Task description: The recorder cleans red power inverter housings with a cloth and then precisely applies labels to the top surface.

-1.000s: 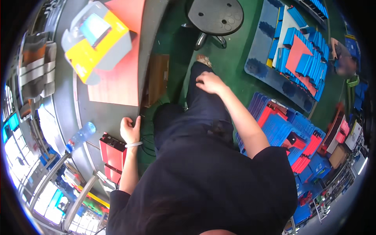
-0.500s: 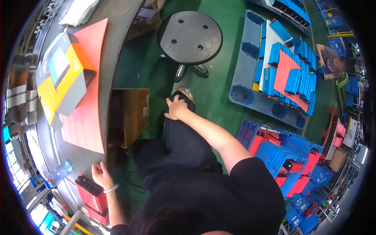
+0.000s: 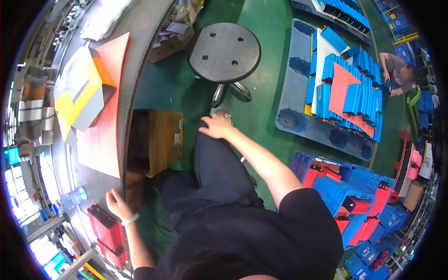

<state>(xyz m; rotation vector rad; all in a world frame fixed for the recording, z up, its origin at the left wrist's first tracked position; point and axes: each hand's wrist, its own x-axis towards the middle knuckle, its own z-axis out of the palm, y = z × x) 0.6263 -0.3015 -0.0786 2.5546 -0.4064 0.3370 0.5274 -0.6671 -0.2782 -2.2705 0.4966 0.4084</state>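
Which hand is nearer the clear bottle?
Left. The left hand is a short way right of the clear bottle; the right hand rests on the knee, much farther away.

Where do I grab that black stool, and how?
Probably hold the stool by its seat rim, one hand on each side, coming from the side where the right hand is. The seat is wide, round and flat, above shiny legs, so opposite edges should balance.
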